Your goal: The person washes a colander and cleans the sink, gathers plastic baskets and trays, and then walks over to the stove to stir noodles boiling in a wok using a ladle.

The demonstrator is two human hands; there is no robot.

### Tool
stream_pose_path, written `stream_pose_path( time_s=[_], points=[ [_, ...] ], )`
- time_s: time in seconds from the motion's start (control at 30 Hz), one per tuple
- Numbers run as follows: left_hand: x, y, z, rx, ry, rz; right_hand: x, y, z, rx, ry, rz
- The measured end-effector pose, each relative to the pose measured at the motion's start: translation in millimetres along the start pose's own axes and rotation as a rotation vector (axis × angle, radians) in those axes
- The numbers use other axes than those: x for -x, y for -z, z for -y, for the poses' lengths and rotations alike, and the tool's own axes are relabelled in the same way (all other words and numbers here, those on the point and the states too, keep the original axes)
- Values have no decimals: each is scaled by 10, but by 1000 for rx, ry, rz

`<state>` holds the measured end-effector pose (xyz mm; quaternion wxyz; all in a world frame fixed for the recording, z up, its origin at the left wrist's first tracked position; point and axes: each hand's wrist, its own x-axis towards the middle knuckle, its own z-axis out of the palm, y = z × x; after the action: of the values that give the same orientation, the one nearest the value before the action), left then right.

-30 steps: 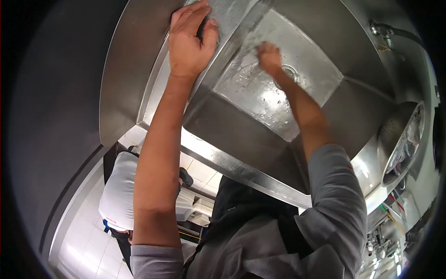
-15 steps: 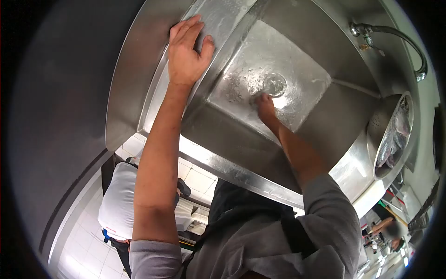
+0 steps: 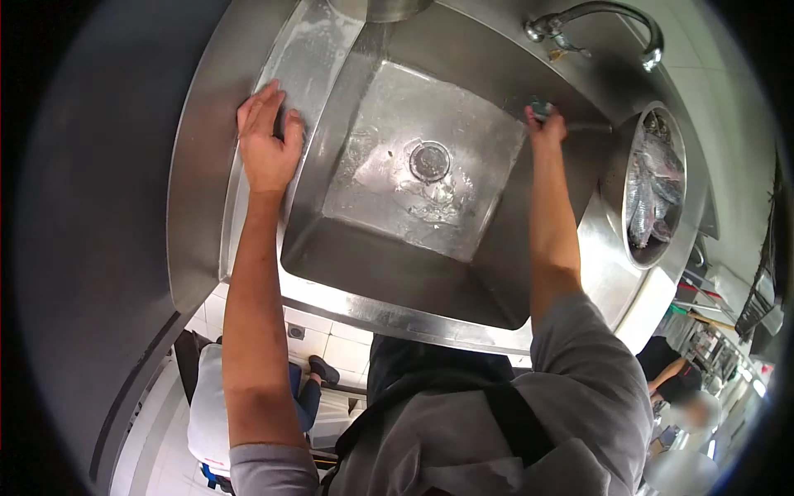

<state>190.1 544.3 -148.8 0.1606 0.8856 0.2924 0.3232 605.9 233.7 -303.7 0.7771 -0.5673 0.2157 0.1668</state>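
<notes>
I have the right hand (image 3: 547,130) near the far right corner of the steel sink (image 3: 389,255), its fingers closed around a small pad (image 3: 542,108). What I can see of the pad is dark and greenish; the fingers cover the rest, and I cannot tell whether it touches the wall there. The left hand (image 3: 269,153) grips nothing: I see it laid on the ledge (image 3: 310,58) along the sink's left edge, fingers together, thumb spread towards the basin. The sink itself looks dull grey on its walls and brighter on its floor, where water lies in ripples and streaks, most plainly between the drain (image 3: 429,161) and the near edge, with a dark speck to the drain's left. Whitish, foam-like marks show on the ledge. Just beside the sink's right edge I see a steel bowl (image 3: 614,175) of silvery fish (image 3: 653,194), and a curved tap (image 3: 658,43) rises by the far edge, towards the right corner
</notes>
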Motion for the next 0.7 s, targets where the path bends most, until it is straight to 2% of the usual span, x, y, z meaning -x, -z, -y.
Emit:
stream_pose_path(
  time_s=[0.07, 0.1, 0.17, 0.23, 0.3, 0.4, 0.43, 0.53, 0.63, 0.7],
  points=[
    [-14, 13, -2, 2, -24, 0, -53, -94, 284, -186, -78, -156],
    [-17, 23, -14, 4, -20, 0, -31, -226, 229, -151, -60, -57],
    [-7, 27, -22, -2, -12, -1, -256, -593, -50, -272, -308, 100],
    [-40, 36, -59, 4, -5, -4, 391, -1312, 41, -478, -670, 145],
    [-28, 54, -77, -5, -25, -11, 942, -1810, 63, -413, -510, 196],
    [-25, 55, -64, -2, -30, -15, 1786, -1902, 440, 8, -135, 551],
    [-44, 72, -79, 15, -9, -6, 2077, -1895, 644, 105, -7, 532],
    [-52, 76, -115, 17, 5, -14, 2630, -1984, 1092, 288, 336, 653],
    [-61, 112, -159, 25, 10, 2, 2660, -2244, 1304, 185, 276, 938],
    [-50, 115, -109, 28, -1, 13, 2266, -2090, 1348, 692, 678, 713]
  ],
)
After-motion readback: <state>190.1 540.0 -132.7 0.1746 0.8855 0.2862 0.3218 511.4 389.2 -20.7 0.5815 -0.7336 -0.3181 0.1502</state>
